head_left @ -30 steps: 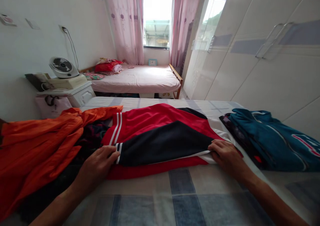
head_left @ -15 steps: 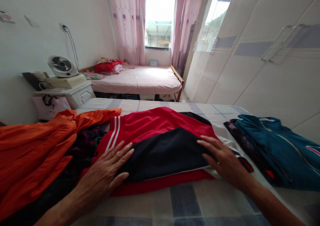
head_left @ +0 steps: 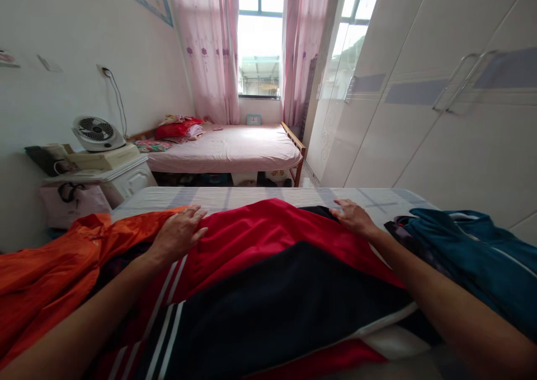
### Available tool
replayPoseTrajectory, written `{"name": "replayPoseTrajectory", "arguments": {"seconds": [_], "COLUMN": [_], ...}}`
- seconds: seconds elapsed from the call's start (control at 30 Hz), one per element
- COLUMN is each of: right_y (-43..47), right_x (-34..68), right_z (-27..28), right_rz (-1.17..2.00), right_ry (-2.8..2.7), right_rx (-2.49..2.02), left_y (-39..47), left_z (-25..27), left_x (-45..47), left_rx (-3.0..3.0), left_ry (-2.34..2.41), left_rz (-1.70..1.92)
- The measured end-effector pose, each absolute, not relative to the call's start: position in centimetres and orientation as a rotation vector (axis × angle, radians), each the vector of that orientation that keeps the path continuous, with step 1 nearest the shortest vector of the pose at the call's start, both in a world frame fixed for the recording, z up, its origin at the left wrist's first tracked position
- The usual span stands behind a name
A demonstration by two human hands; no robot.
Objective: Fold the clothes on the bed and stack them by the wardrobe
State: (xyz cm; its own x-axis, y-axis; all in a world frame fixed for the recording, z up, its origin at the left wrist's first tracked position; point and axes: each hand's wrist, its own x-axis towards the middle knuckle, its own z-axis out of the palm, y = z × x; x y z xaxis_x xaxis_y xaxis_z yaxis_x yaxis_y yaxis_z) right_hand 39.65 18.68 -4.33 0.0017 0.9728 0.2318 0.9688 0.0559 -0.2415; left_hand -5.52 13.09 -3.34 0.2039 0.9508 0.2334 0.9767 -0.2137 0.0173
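A red, navy and white jacket [head_left: 293, 290] with white double stripes lies spread on the checked bed sheet. My left hand [head_left: 180, 231] is at its far left edge, fingers stretched out and thumb apart, beside an orange garment [head_left: 79, 251]. Over at the far right edge, near a dark part of the jacket, is my right hand [head_left: 354, 216], its fingers also extended. Neither hand shows cloth gripped between the fingers. The jacket's near edge runs out of view at the bottom.
A folded teal jacket [head_left: 478, 251] lies on other clothes at the right. The sheet [head_left: 243, 198] shows beyond the jacket. Farther off stand a pink-covered bed [head_left: 235, 150], a fan [head_left: 98, 132] on a cabinet, and a white wardrobe [head_left: 415, 134] along the right.
Both hands have moved forward from the navy middle of the jacket to its far edge. More of the jacket's near part, with stripes, now shows. The view has tilted up slightly.
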Motion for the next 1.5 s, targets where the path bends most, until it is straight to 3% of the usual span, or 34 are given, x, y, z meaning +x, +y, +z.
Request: {"name": "replayPoseTrajectory", "arguments": {"seconds": [0.2, 0.4, 0.63, 0.77, 0.97, 1.1, 1.2, 1.3, 1.5], "right_y": [23.2, 21.8, 15.3, 11.0, 9.6, 9.6, 9.1, 8.8, 10.3], "right_x": [37.4, 37.3, 41.5, 43.6, 43.9, 40.1, 34.7, 28.9, 24.2], "right_z": [-5.9, -3.5, -2.1, -5.3, -4.7, -1.0, 0.5, 0.3, -1.5], "right_rz": [0.255, 0.196, 0.153, 0.317, 0.371, 0.127, 0.081, 0.037, -0.011], "right_ry": [-2.094, -2.028, -1.68, -1.87, -2.165, -2.146, -2.215, -2.382, -2.452], "right_rx": [-1.97, -1.864, -1.577, -1.693, -1.729, -1.645, -1.596, -1.63, -1.891], "left_y": [17.6, 17.1, 7.3, 1.4, -1.2, -1.8, -1.2, 0.0, 0.2], "left_z": [-3.9, -1.9, 0.1, -3.2, -4.2, -1.9, -1.5, -3.0, -7.6], "left_x": [-6.6, -6.2, -4.9, -4.9, -4.1, -3.3, -3.6, -3.8, -2.9], "left_rx": [-2.422, -2.521, -2.229, -2.413, -2.489, -2.664, -2.558, -2.324, -2.201], "left_ry": [-2.025, -1.971, -1.62, -1.294, -1.41, -1.525, -1.667, -1.727, -1.899], "left_rz": [-0.108, -0.196, -0.497, -0.436, -0.347, -0.296, -0.482, -0.637, -0.362]}}
